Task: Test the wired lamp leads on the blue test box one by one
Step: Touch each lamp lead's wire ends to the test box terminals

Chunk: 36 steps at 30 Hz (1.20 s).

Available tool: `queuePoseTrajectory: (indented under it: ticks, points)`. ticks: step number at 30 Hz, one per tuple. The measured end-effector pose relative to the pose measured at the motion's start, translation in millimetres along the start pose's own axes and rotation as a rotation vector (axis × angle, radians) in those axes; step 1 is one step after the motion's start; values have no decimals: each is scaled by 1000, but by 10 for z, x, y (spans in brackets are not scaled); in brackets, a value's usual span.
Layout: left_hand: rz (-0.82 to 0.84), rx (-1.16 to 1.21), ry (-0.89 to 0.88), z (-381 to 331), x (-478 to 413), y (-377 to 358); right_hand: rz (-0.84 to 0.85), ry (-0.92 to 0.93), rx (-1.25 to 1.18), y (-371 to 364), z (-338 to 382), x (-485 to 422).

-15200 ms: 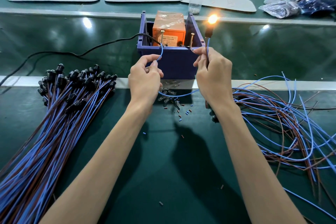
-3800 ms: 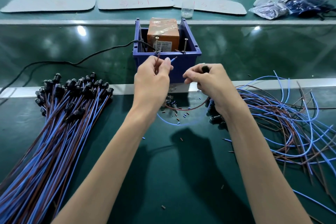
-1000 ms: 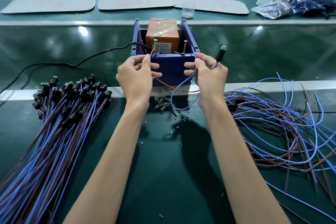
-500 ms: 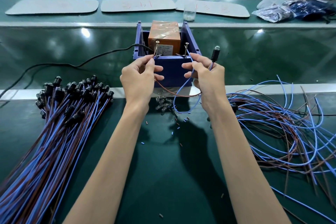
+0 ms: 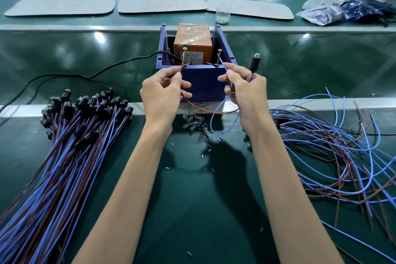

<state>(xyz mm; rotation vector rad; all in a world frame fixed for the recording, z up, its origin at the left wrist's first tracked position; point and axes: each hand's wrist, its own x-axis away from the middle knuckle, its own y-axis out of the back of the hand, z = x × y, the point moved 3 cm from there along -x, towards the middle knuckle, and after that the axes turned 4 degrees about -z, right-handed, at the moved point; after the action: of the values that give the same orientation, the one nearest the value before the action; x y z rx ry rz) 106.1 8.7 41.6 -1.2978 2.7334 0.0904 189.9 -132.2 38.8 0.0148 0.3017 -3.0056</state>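
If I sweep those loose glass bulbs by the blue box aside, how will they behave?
The glass bulbs look small and rounded, lying on a smooth bench, so they would probably roll and scatter. Clear glass: likely fragile, so push gently.

green bench [image 5: 192,210], blue test box [image 5: 203,85], bundled leads [image 5: 64,156]

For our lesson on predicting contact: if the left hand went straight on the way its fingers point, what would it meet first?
Probably the blue test box, by its left screw post, though depth is unclear.
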Motion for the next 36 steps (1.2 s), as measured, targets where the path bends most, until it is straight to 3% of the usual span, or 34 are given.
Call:
queuePoseTrajectory:
  ticks: [36]
  points:
    - [19,-67,-3,15,34,61,-32,-19,-5,43,41,31]
